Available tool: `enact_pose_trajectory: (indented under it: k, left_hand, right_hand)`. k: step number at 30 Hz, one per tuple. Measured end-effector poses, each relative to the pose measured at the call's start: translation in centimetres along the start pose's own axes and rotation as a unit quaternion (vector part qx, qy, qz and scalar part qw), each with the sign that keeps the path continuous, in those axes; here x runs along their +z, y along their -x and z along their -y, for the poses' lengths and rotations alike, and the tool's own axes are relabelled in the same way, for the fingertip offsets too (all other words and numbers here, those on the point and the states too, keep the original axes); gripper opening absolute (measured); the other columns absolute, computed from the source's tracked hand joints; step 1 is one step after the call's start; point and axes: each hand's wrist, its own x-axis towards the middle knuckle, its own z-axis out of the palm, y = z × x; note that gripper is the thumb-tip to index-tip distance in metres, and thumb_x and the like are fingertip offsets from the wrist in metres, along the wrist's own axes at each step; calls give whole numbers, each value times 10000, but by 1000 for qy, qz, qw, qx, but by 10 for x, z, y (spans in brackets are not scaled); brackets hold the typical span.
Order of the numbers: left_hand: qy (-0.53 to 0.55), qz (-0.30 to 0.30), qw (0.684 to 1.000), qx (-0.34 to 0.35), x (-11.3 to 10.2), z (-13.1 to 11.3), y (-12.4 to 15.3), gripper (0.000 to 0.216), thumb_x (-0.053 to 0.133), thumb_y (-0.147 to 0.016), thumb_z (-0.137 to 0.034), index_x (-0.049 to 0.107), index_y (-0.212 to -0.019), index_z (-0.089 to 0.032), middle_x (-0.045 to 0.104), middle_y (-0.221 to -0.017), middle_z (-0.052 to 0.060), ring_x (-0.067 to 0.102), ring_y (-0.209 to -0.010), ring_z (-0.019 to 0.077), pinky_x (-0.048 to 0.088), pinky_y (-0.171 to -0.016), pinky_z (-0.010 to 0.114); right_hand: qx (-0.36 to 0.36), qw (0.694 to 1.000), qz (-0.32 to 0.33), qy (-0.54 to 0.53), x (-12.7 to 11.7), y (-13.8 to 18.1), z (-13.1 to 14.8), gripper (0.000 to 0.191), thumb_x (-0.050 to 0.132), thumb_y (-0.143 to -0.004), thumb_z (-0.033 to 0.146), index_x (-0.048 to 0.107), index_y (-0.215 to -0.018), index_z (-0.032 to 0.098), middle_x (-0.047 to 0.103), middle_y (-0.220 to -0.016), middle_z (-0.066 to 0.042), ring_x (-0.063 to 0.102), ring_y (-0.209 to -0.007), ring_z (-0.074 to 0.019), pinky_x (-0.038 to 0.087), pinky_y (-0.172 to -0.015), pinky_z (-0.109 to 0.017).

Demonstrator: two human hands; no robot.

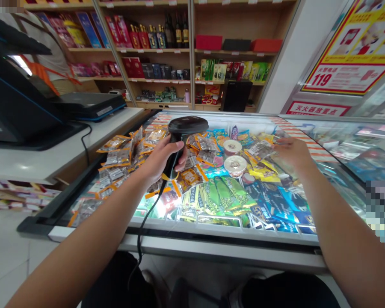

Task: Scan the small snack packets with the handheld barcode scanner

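Observation:
My left hand (162, 160) is wrapped round the handle of a black barcode scanner (183, 133), held over the glass lid of a chest freezer (218, 233). Its black cable (144, 231) hangs down over the freezer's front edge. Beneath the scanner lie several orange-edged snack packets (122, 156). My right hand (291, 153) reaches forward over the freezer's right part, above yellow and silver packets (263, 162); its fingers are partly hidden. Two round ice-cream cups (235, 164) and green wrapped ice bars (223, 194) lie between my hands.
A white counter (51, 158) on the left carries a black till screen (16, 107) and a flat black device (90, 105). Wooden shelves (186, 51) of boxes and bottles stand behind. A second freezer (356, 145) adjoins on the right under a red and yellow poster (353, 47).

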Motion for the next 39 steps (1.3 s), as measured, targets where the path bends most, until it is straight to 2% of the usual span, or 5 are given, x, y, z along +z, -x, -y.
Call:
enact_pose_trajectory:
  k: [7,17,21,31,39]
  left_hand:
    - [34,-56,998,13,1,-5,-1,288,609,-853,-436,428,-827,-213,493,-553,-60,422,-403,75,300,-416,219]
    - [19,10,1000,17,-9,0,-1,282,632,-849,-410,451,-911,-203,544,-560,-54,464,-403,93,319,-411,226]
    - [23,2,1000,18,-11,4,-2,318,640,-844,-435,430,-920,-209,547,-560,-60,470,-404,92,324,-418,227]
    - [38,19,999,16,5,3,4,297,646,-844,-406,436,-915,-209,551,-581,-61,479,-408,89,319,-423,223]
    - [68,44,996,-24,24,12,9,302,669,-847,-403,443,-902,-211,563,-576,-56,465,-407,89,343,-411,222]
  right_hand:
    - [-71,991,-90,71,-8,4,13,421,662,-805,262,654,-1204,128,675,-1185,-255,646,-1055,-344,454,-952,-519]
    - [-299,911,282,42,111,33,123,802,706,-828,349,407,-1569,281,529,-1524,-102,490,-1393,-385,405,-1127,-580]
    - [-327,892,307,62,124,30,135,708,718,-847,399,486,-1503,273,628,-1403,-103,580,-1277,-367,449,-1077,-541]
    - [-108,992,65,-17,70,52,92,511,593,-862,697,561,-1016,211,685,-976,-136,651,-945,-334,501,-810,-442]
    - [-57,978,131,-151,73,86,76,286,491,-947,558,484,-1010,279,602,-853,-17,565,-654,-206,490,-633,-365]
